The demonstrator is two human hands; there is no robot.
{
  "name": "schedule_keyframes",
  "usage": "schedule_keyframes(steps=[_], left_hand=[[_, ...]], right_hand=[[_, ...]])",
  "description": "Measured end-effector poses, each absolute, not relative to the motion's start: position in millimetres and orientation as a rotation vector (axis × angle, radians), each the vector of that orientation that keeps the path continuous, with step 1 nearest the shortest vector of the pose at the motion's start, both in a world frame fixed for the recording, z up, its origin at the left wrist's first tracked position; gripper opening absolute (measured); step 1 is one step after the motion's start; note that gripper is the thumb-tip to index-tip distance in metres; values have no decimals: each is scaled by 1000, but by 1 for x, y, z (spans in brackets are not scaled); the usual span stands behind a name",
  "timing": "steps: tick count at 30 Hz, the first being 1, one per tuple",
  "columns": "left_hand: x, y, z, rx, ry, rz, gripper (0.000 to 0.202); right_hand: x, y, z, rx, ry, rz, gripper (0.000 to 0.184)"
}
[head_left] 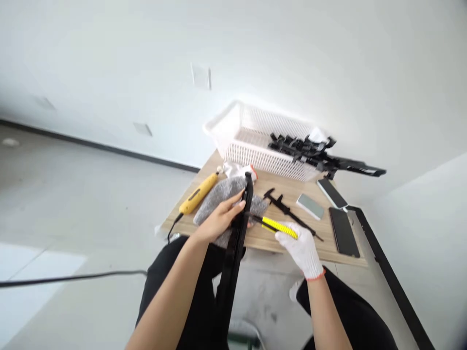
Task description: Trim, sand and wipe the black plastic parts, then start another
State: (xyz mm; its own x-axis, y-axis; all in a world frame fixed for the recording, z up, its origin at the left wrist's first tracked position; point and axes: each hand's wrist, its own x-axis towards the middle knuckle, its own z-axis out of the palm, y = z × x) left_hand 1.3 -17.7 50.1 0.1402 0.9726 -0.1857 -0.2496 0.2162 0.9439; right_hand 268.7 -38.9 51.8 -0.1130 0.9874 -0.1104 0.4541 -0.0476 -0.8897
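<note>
My bare left hand (221,218) is wrapped round a long black plastic strip (233,253) that stands on end from my lap up over the table edge. In a white knit glove, my right hand (301,245) grips a yellow-handled tool (279,227) whose tip points at the strip. Under the strip lies a grey cloth (219,197) on the small wooden table (292,187).
A yellow corded power tool (199,193) lies at the table's left. A black caliper (288,210), a grey block (310,206) and two phones (343,231) lie to the right. Behind stands a white basket (255,141) holding several black plastic parts (314,150).
</note>
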Motion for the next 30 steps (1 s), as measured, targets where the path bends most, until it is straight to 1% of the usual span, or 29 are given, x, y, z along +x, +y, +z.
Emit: schedule_keyframes(steps=[3,9,13,20,23,26,30], left_hand=[[0,-19,52,916,1034,1070,87],[3,-22,58,950,1059,1046,88],[5,-23,62,970,1089,1044,90],[2,-21,57,955,1120,1002,105],[2,-21,55,967,1130,1010,107],[1,-21,54,974,1141,1020,106],[-2,-21,50,1018,1102,990,97]], right_hand=[[265,-40,53,-1459,-1638,1220,41],[260,-44,55,-1450,-1587,1257,29],[258,-46,55,-1427,-1577,1234,33],[261,-45,60,-1457,-1654,1198,40],[263,-43,60,-1451,-1705,1192,40],[264,-42,60,-1447,-1717,1204,40],[262,-42,59,-1480,-1684,1199,39]])
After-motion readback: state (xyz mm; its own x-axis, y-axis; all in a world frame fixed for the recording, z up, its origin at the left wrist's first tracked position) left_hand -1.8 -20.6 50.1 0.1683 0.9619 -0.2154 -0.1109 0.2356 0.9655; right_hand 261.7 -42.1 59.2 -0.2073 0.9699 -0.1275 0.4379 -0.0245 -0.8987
